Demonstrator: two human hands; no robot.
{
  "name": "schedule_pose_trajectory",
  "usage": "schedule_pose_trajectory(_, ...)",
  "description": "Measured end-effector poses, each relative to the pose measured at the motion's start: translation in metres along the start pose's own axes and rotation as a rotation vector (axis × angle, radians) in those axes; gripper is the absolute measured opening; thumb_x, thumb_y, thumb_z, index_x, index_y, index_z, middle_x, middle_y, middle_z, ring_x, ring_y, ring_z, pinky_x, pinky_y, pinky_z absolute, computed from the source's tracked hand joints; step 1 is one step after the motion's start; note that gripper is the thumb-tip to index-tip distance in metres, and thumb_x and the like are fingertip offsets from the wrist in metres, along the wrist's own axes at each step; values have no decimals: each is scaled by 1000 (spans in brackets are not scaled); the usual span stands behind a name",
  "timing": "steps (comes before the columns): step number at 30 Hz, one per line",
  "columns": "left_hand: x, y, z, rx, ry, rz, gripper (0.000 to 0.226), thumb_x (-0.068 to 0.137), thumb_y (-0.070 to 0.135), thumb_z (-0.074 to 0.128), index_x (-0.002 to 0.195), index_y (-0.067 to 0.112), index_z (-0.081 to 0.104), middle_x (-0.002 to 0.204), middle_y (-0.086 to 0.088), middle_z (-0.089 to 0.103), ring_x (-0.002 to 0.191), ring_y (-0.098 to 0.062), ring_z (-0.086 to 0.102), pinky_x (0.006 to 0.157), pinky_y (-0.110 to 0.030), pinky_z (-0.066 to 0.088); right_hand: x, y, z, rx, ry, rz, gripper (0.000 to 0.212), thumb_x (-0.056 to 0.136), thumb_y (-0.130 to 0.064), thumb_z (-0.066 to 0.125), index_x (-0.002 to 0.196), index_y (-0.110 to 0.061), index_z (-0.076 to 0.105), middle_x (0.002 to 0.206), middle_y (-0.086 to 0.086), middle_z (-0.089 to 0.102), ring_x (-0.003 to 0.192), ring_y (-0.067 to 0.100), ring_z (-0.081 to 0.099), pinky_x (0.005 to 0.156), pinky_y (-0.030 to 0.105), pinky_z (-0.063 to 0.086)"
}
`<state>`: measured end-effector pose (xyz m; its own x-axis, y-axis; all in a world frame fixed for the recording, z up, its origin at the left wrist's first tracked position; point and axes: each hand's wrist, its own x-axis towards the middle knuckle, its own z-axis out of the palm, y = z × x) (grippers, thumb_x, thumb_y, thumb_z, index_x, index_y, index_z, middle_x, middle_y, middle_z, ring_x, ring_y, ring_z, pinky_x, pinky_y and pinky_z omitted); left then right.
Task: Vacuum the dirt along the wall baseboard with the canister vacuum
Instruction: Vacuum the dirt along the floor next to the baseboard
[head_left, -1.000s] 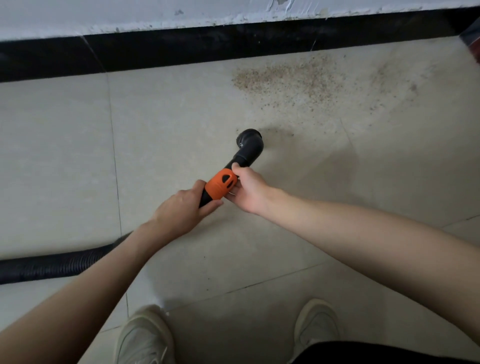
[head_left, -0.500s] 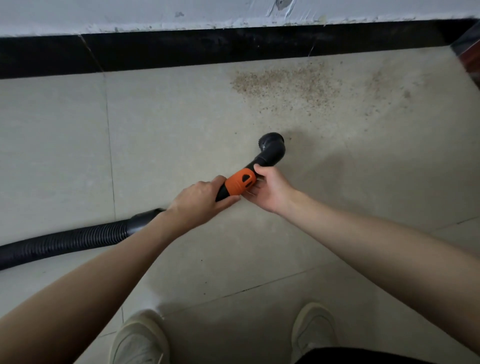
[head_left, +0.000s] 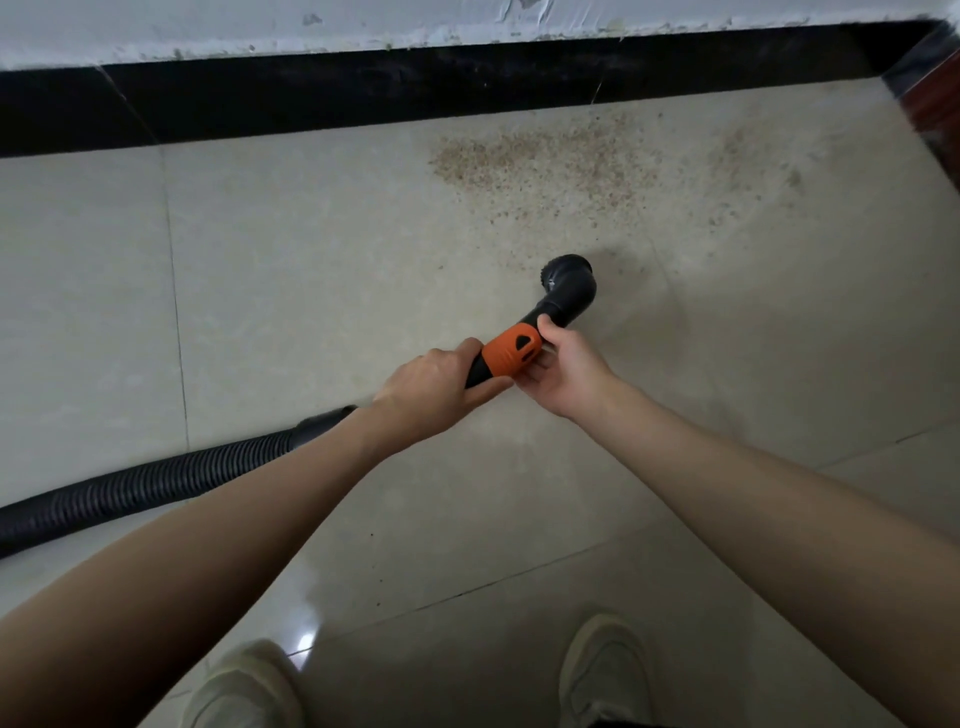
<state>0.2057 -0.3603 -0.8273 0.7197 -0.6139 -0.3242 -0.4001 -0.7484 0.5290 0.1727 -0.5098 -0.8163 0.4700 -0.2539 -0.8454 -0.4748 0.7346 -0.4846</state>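
Both hands hold a vacuum nozzle (head_left: 563, 291) just short of the dirt (head_left: 540, 166). The left hand (head_left: 434, 387) wraps its handle; the right hand (head_left: 569, 371) grips beside the orange collar (head_left: 511, 356).

Pale beige floor (head_left: 270, 291) tiles, glossy and divided by thin dark grout lines, run up to a black baseboard (head_left: 415, 88) stretching from 9 to 1 o'clock. Above it, a white wall (head_left: 208, 26) shows chipped, flaking paint along its lower edge. A reddish-brown object (head_left: 937, 119), partly out of frame, sits in the corner at 2 o'clock. A bright glint of light (head_left: 306, 642) reflects off the tile at 7 o'clock.
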Motion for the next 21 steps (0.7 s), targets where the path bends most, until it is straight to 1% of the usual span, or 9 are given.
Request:
schedule_pose_trajectory(2, -5, -10, -4, -12, 35, -30, 45, 89, 58, 46, 105, 16, 48, 68, 3, 48, 63, -22, 52, 48, -29, 32, 3, 4, 12, -25, -23, 4, 40, 100, -26, 52, 130, 0, 50, 91, 13, 62, 80, 22, 61, 73, 35, 50)
schedule_pose_trajectory(5, -20, -30, -9, -20, 84, -78, 44, 88, 56, 49, 105, 16, 49, 66, 2, 49, 59, -22, 52, 46, -28, 30, 5, 16, 30, -62, -78, 35, 43, 100, -25, 53, 133, 1, 48, 91, 13, 62, 80, 22, 61, 83, 36, 48)
schedule_pose_trajectory(7, -28, -43, -16, -26, 112, -118, 43, 88, 55, 51, 106, 16, 50, 67, -1, 52, 60, -24, 52, 48, -29, 33, 5, 23, 47, -97, -117, 54, 43, 100, -25, 54, 134, 2, 48, 100, 15, 65, 85, 23, 63, 80, 34, 49)
schedule_pose_trajectory(10, -37, -62, -29, -39, 187, -195, 41, 87, 52, 54, 104, 15, 53, 73, -8, 58, 67, -31, 56, 57, -33, 42, 5, 30, 78, -163, -141, 47, 43, 99, -24, 55, 133, 1, 50, 119, 19, 64, 87, 25, 65, 66, 31, 51)
schedule_pose_trajectory(12, -42, -72, -36, -26, 226, -250, 40, 87, 52, 54, 102, 15, 54, 78, -11, 61, 72, -34, 58, 62, -36, 46, 5, 35, 96, -196, -140, 43, 41, 98, -22, 58, 130, 1, 52, 125, 21, 63, 102, 31, 66, 71, 36, 52)
schedule_pose_trajectory(14, -46, -79, -40, -6, 241, -280, 40, 87, 53, 53, 100, 15, 54, 75, -10, 60, 69, -33, 57, 60, -34, 44, 4, 39, 107, -231, -142, 45, 38, 97, -22, 59, 128, 0, 53, 122, 20, 65, 110, 32, 64, 76, 39, 52)
schedule_pose_trajectory(16, -46, -82, -42, -6, 241, -285, 40, 86, 54, 52, 97, 15, 53, 71, -7, 57, 66, -30, 56, 58, -32, 41, 3, 40, 112, -246, -138, 48, 38, 97, -22, 60, 128, -1, 53, 119, 19, 66, 109, 32, 65, 75, 39, 52)
schedule_pose_trajectory(18, -42, -79, -43, -11, 235, -260, 41, 86, 55, 52, 97, 15, 53, 71, -7, 58, 67, -30, 57, 57, -31, 40, 4, 34, 108, -231, -134, 43, 39, 97, -21, 59, 130, -2, 51, 117, 19, 66, 110, 33, 64, 74, 40, 51)
schedule_pose_trajectory(21, -32, -62, -39, 13, 198, -194, 43, 86, 56, 51, 102, 15, 52, 76, -8, 60, 69, -31, 58, 58, -31, 39, 1, 21, 87, -193, -130, 36, 41, 98, -21, 56, 133, -1, 49, 123, 20, 63, 115, 33, 61, 79, 40, 49)
